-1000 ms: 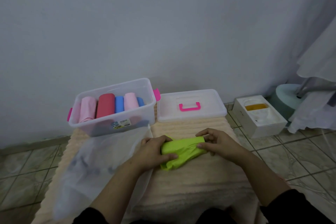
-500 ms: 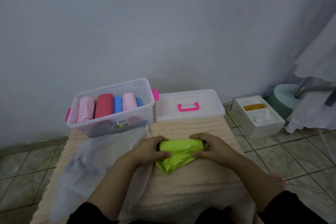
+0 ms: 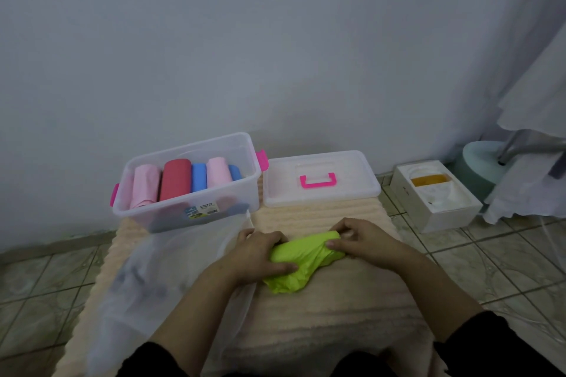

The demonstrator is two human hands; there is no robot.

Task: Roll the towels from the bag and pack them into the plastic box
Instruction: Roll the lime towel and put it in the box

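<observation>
Rolling step: left hand [image 3: 260, 254] and right hand [image 3: 361, 239] grip the half-rolled green towel [image 3: 298, 263]; next, finish the loose tail, pack into box [image 3: 186, 211].

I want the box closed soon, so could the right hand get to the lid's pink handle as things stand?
Probably yes: the lid lies flat just beyond the right hand, nothing between them, but that hand now grips the green towel.

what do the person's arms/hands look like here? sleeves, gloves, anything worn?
Both hands are bare: no gloves, and no rings, watch or bracelet visible on the left hand or the right hand. Forearms are uncovered. Dark, black-looking sleeves show only at the bottom edge, the left sleeve and the right sleeve, pushed up towards the elbows. No markings visible.
</observation>
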